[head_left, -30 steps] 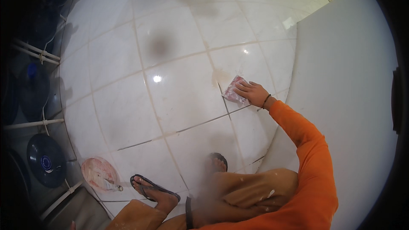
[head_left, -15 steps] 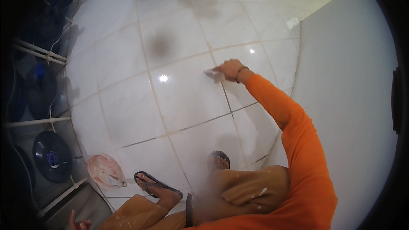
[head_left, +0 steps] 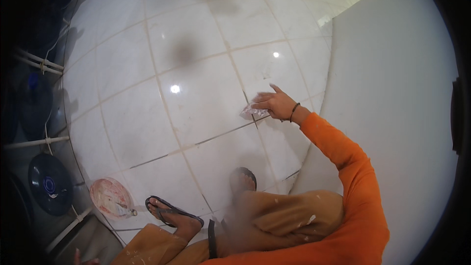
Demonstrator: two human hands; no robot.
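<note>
One right hand (head_left: 278, 105), fingers apart, on one rag (head_left: 255, 112)
Both are right of one pink dish (head_left: 112, 183); below that, one left hand (head_left: 90, 261), finger state impossible to tell.

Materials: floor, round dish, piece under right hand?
Floor: likely glazed ceramic tile; glossy, mirrors lights. Round dish: probably plastic; pinkish, smears mask finish. Piece under right hand: maybe cloth or thin plastic; crumpled, pink-white, too small to settle.
</note>
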